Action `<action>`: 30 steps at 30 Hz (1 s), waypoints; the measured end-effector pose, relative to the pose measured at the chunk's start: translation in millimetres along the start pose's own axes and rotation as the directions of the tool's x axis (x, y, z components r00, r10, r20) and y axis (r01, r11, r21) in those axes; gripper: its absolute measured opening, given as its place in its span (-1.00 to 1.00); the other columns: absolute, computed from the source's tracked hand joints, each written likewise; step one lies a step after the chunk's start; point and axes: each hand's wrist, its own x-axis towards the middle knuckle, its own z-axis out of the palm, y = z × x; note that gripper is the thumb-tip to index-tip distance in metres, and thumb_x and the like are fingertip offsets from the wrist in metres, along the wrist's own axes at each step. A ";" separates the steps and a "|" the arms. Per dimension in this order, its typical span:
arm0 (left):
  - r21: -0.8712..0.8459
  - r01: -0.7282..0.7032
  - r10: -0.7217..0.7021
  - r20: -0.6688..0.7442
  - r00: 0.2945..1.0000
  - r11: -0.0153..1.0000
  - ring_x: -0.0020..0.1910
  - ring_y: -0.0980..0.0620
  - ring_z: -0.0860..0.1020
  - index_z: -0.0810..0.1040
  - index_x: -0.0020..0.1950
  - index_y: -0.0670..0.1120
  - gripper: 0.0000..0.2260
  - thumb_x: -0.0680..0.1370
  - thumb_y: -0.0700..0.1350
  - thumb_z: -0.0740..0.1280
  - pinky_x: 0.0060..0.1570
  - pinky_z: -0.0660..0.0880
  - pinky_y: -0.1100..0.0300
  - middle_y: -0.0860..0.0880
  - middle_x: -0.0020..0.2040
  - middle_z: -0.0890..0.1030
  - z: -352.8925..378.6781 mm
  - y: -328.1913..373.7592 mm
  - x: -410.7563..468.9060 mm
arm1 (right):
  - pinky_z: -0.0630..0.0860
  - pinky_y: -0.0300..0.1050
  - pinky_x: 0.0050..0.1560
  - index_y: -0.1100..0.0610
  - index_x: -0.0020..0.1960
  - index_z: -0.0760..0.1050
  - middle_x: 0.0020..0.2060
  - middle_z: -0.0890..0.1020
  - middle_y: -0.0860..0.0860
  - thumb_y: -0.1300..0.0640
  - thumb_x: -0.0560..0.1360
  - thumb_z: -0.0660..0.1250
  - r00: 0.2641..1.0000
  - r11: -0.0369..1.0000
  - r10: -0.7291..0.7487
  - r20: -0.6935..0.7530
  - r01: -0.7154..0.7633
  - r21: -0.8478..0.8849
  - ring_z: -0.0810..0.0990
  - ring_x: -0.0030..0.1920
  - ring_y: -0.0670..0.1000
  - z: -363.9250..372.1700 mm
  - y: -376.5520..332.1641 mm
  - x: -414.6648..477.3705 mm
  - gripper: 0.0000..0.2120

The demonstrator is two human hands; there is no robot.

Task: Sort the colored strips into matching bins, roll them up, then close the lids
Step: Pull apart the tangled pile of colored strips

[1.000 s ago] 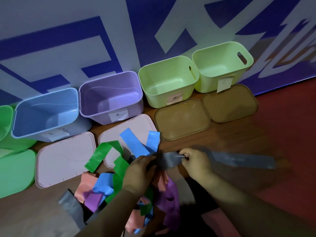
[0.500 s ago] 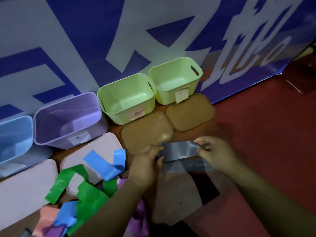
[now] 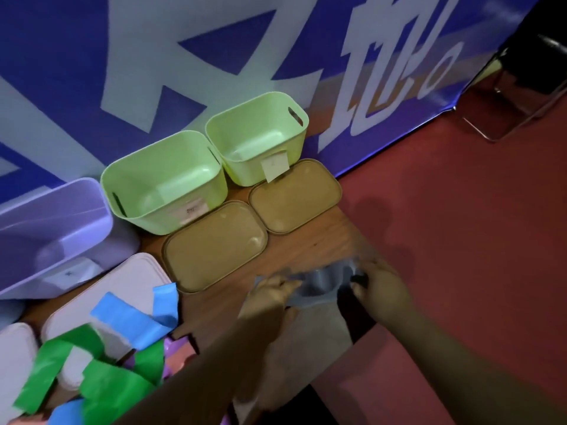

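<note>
Both hands pinch a floppy grey plastic strip [image 3: 322, 285], left hand [image 3: 270, 294] and right hand [image 3: 379, 289], over the wooden bench [image 3: 310, 246] edge. Blurred, it seems bunched; uneven tension could skew the roll or drop it.

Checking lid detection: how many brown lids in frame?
2. The left brown lid lies on the table before the left green bin; the right brown lid lies before the right green bin, beside the first. More could lie outside the frame.
</note>
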 end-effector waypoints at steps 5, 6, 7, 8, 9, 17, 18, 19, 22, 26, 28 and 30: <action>0.016 0.104 -0.102 -0.095 0.990 0.994 0.26 -0.05 0.50 0.40 0.40 0.18 -0.50 0.46 0.18 0.26 0.20 0.49 0.03 0.06 0.33 0.49 -20.1 -40.6 -64.9 | 0.49 -0.02 0.19 0.16 0.24 0.56 0.25 0.55 0.08 0.07 0.46 0.37 0.982 0.984 -0.173 0.071 0.175 -0.033 0.54 0.23 0.15 29.5 -57.0 -21.7 -0.62; 0.015 0.117 -0.114 -0.137 0.984 0.993 0.21 -0.05 0.51 0.41 0.38 0.17 -0.51 0.45 0.19 0.25 0.16 0.50 0.03 0.05 0.29 0.50 -24.2 -50.0 -83.6 | 0.46 -0.02 0.24 0.13 0.27 0.54 0.29 0.52 0.05 0.07 0.46 0.38 0.974 0.977 -0.208 0.086 0.211 -0.025 0.51 0.28 0.13 38.9 -70.4 -26.5 -0.60; 0.012 0.134 -0.130 -0.176 0.976 0.991 0.15 -0.05 0.53 0.42 0.36 0.15 -0.52 0.45 0.19 0.25 0.10 0.52 0.05 0.05 0.23 0.52 -29.1 -58.2 -103.8 | 0.44 -0.03 0.28 0.09 0.30 0.53 0.33 0.50 0.03 0.06 0.46 0.38 0.965 0.969 -0.243 0.102 0.246 -0.017 0.48 0.32 0.11 47.6 -86.4 -32.1 -0.58; 0.000 0.158 -0.154 -0.209 0.966 0.987 0.09 -0.05 0.55 0.43 0.34 0.15 -0.54 0.44 0.18 0.27 0.04 0.53 0.06 0.05 0.17 0.52 -32.9 -67.2 -124.3 | 0.42 -0.03 0.30 0.06 0.32 0.52 0.35 0.47 0.00 0.03 0.47 0.38 0.954 0.960 -0.275 0.121 0.278 -0.010 0.45 0.35 0.09 55.4 -102.9 -38.4 -0.57; -0.019 0.182 -0.181 -0.243 0.953 0.983 0.05 -0.05 0.56 0.45 0.30 0.14 -0.55 0.43 0.18 0.29 -0.01 0.54 0.08 0.05 0.12 0.53 -36.4 -76.7 -145.0 | 0.40 -0.04 0.32 0.03 0.33 0.51 0.36 0.46 -0.01 -0.01 0.47 0.37 0.939 0.947 -0.318 0.134 0.321 -0.004 0.44 0.36 0.08 64.3 -119.1 -45.1 -0.56; -0.183 0.370 -0.413 -0.431 0.803 0.911 0.04 -0.04 0.58 0.53 0.26 0.06 -0.55 0.41 0.15 0.31 0.03 0.53 0.15 0.03 0.11 0.58 -35.7 -156.0 -303.7 | 0.36 -0.19 0.32 0.02 0.19 0.58 0.28 0.54 0.03 -0.02 0.36 0.36 0.794 0.815 -0.575 0.196 0.576 0.059 0.54 0.25 0.10 142.2 -237.0 -115.1 -0.60; -0.213 0.392 -0.446 -0.432 0.784 0.895 0.06 -0.03 0.58 0.54 0.27 0.06 -0.55 0.40 0.15 0.32 0.07 0.52 0.16 0.03 0.13 0.58 -33.7 -166.3 -323.1 | 0.39 -0.21 0.28 0.04 0.15 0.60 0.23 0.57 0.04 -0.04 0.33 0.34 0.776 0.798 -0.600 0.196 0.598 0.076 0.58 0.20 0.10 152.3 -250.2 -124.2 -0.59; -0.239 0.415 -0.479 -0.427 0.767 0.878 0.08 -0.02 0.58 0.54 0.26 0.06 -0.54 0.39 0.16 0.32 0.09 0.52 0.16 0.03 0.14 0.58 -31.6 -176.5 -342.3 | 0.43 -0.20 0.25 0.05 0.12 0.60 0.19 0.59 0.04 -0.05 0.31 0.33 0.756 0.779 -0.624 0.195 0.620 0.093 0.60 0.15 0.10 162.0 -263.5 -133.7 -0.59; -0.280 0.469 -0.546 -0.419 0.726 0.838 0.11 0.00 0.56 0.52 0.28 0.08 -0.54 0.41 0.16 0.35 0.13 0.48 0.17 0.05 0.17 0.56 -21.1 -205.6 -400.9 | 0.54 -0.08 0.19 0.03 0.09 0.61 0.15 0.61 0.03 -0.09 0.30 0.30 0.714 0.738 -0.672 0.199 0.668 0.094 0.62 0.11 0.10 192.6 -299.3 -165.5 -0.59; -0.316 0.523 -0.611 -0.392 0.688 0.792 0.13 -0.04 0.54 0.49 0.32 0.10 -0.54 0.43 0.11 0.41 0.15 0.48 0.13 0.03 0.20 0.53 -11.1 -237.3 -468.2 | 0.54 -0.05 0.19 0.01 0.10 0.61 0.16 0.61 0.02 -0.03 0.27 0.39 0.689 0.718 -0.689 0.225 0.692 0.076 0.62 0.11 0.09 228.9 -338.5 -209.8 -0.59; -0.312 0.544 -0.627 -0.374 0.683 0.779 0.11 -0.04 0.55 0.48 0.32 0.13 -0.54 0.42 0.10 0.41 0.10 0.50 0.11 0.03 0.19 0.52 -8.1 -254.0 -491.4 | 0.56 -0.03 0.16 0.00 0.10 0.60 0.15 0.61 0.02 0.00 0.25 0.40 0.672 0.699 -0.703 0.233 0.714 0.049 0.62 0.10 0.10 242.6 -356.0 -231.2 -0.59; -0.310 0.560 -0.640 -0.327 0.696 0.768 0.15 -0.02 0.52 0.42 0.36 0.18 -0.50 0.42 0.16 0.36 0.15 0.50 0.09 0.06 0.24 0.46 -3.4 -272.2 -507.9 | 0.60 -0.02 0.10 -0.01 0.09 0.59 0.13 0.62 0.00 -0.02 0.26 0.39 0.660 0.680 -0.713 0.238 0.733 0.006 0.62 0.08 0.09 253.8 -371.7 -252.1 -0.60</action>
